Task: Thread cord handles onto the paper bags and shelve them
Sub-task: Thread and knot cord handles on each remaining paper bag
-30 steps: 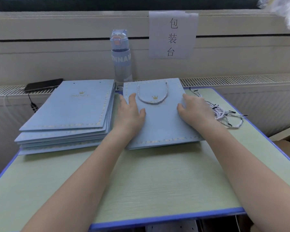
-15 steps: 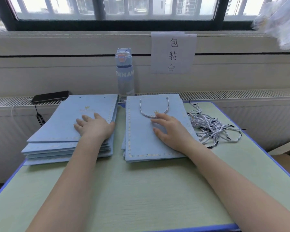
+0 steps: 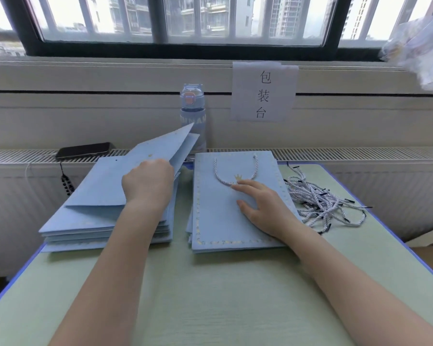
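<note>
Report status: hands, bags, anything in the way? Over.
Left hand grips top bag, tilted up off left stack. Right hand flat on threaded bag. Loose cords beside it at right, nothing in between.

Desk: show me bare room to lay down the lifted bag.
Widest free patch: the near half of the desk, between the forearms, in front of the unthreaded stack and finished stack. A smaller one: right edge, nearer than the loose cords. The far half is crowded; a narrow strip parts the stacks.
</note>
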`<state>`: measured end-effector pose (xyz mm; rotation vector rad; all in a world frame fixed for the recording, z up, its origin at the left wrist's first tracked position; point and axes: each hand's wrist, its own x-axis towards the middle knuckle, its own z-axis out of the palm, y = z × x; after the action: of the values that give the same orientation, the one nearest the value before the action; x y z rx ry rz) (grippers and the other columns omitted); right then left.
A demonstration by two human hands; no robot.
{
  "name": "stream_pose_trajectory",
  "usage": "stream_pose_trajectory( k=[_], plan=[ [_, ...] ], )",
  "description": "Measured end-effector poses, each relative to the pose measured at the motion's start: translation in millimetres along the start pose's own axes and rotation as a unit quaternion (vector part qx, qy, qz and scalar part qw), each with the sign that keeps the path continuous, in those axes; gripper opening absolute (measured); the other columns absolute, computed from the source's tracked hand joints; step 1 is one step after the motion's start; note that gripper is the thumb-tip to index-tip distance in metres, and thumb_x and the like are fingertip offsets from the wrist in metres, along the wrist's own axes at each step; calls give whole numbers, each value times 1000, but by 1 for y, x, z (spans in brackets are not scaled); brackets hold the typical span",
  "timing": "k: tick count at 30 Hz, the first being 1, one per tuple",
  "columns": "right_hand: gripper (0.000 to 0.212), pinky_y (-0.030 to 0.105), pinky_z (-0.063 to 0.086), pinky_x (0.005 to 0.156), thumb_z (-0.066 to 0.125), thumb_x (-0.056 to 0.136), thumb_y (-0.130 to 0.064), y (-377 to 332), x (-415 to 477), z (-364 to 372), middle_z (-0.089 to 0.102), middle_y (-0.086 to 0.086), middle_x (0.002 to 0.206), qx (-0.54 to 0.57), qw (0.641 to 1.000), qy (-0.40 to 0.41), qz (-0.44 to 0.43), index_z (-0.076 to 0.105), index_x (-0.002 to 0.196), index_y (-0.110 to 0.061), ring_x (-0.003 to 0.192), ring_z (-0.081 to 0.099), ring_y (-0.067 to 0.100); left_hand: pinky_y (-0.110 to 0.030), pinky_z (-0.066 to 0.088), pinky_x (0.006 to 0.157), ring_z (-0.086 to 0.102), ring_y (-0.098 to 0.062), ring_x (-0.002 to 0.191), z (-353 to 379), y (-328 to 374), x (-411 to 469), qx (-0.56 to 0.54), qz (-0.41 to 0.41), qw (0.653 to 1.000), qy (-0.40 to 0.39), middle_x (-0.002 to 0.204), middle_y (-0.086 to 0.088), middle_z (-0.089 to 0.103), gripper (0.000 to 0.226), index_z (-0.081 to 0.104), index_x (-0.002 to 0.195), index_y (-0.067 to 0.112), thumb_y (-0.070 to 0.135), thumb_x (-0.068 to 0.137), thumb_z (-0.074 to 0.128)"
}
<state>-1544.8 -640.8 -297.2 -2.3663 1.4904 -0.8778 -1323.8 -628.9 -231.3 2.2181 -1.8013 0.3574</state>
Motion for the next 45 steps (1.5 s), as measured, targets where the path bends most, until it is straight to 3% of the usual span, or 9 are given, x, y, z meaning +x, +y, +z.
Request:
stream_pose_trajectory(
  k=[7,11,13,15,19,25,29,40,45],
  plan=[
    [52,5,32,96,42,96,-36,-5,4,-23,46,-5,139,158,972,171,24,35,144,-17,119,47,0,-25,19,46,50,-31,60,-21,35,-30,2,147,984,104,64,-5,45,5,58,91,16,14,92,53],
    [59,39,45,102,32,92,-48,3,7,-37,48,-9,135,268,918,279,88,35,144,-21,123,51,15,-12,5,47,20,-19,33,-9,66,-51,-6,287,957,44,39,0,31,54,35,48,19,11,35,86],
    [53,38,48,97,36,95,-41,9,8,-38,48,-12,129,293,912,261,122,36,144,-20,123,51,17,-31,47,66,60,-26,82,9,73,-51,-15,314,949,7,94,-9,64,17,62,91,19,24,78,72],
    [54,36,43,102,37,93,-39,11,6,-34,48,-3,136,246,934,226,127,37,143,-17,125,48,13,-49,20,112,21,-36,140,23,68,-43,-12,270,959,-88,154,-14,23,62,26,146,15,47,96,44],
    [47,31,34,107,47,97,-19,16,6,-20,42,8,145,81,984,128,90,37,142,-9,130,42,20,-51,8,116,0,-40,144,39,61,-33,-58,191,957,-212,158,-17,-2,79,4,152,15,61,93,32],
    [57,42,27,113,51,96,-20,17,5,-20,30,8,152,54,989,73,113,28,146,-8,140,29,23,-33,36,73,54,-36,105,19,85,-43,68,298,939,-156,111,-21,55,22,54,110,-2,1,95,38],
    [58,37,24,114,50,97,-22,15,5,-23,28,7,153,50,985,79,143,25,147,-7,140,29,22,-31,40,61,56,-29,73,0,86,-50,104,353,917,-152,77,-12,47,18,44,69,0,-4,84,51],
    [53,31,46,89,65,86,-8,37,1,-63,58,14,124,293,897,131,305,48,136,-7,101,60,21,-20,17,46,41,-28,55,4,71,-49,-64,408,910,30,58,-3,48,7,52,69,13,13,73,47],
    [47,18,51,59,43,89,9,26,3,-81,61,7,105,474,811,166,299,45,136,0,78,60,16,-25,49,40,69,-18,63,25,61,-37,-235,453,841,183,77,5,73,35,75,82,15,12,75,40]
  ],
)
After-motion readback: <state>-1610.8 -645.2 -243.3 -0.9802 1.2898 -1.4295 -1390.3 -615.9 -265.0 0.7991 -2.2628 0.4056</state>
